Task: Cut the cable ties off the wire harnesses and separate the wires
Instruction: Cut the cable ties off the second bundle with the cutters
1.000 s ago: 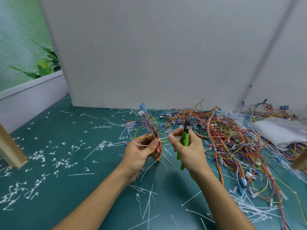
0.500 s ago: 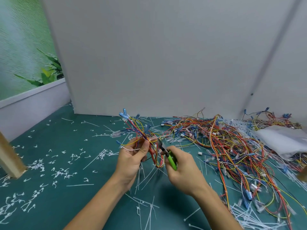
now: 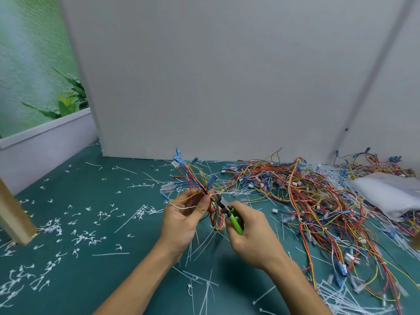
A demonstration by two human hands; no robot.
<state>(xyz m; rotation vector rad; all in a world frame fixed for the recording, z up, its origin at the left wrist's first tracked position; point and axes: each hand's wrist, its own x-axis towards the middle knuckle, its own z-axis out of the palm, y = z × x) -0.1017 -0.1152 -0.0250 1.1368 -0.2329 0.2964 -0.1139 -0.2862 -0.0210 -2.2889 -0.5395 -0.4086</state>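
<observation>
Holding a small wire harness [image 3: 200,185] clear of the green mat [image 3: 113,280], the left hand [image 3: 181,214] has thumb and fingers curled round the bundle where its wires gather. From my screen it reads as a firm grip. The blue and clear connectors fan out above the hand toward 12 o'clock, and a loop of red and orange wire hangs below at 6.

The right hand [image 3: 252,235] is wrapped round the green handles of the cutters [image 3: 234,220]. Their dark nose points to 10 o'clock and meets the harness just beside the left thumb. I cannot tell whether the blades are on a tie; that spot is too small and tangled for me.

From 1 to 4 o'clock of the hands lies the big pile of wires [image 3: 306,196], loose and spread across the mat, with a clear plastic bag [image 3: 391,194] lying on its far side at 3. Short cable-tie clippings [image 3: 86,237] litter the mat from 8 to 10 o'clock, and long tie tails [image 3: 341,298] lie at 5. A wooden post [image 3: 13,214] stands at 9, at the edge of view. A white board [image 3: 204,76] stands upright at 12.
</observation>
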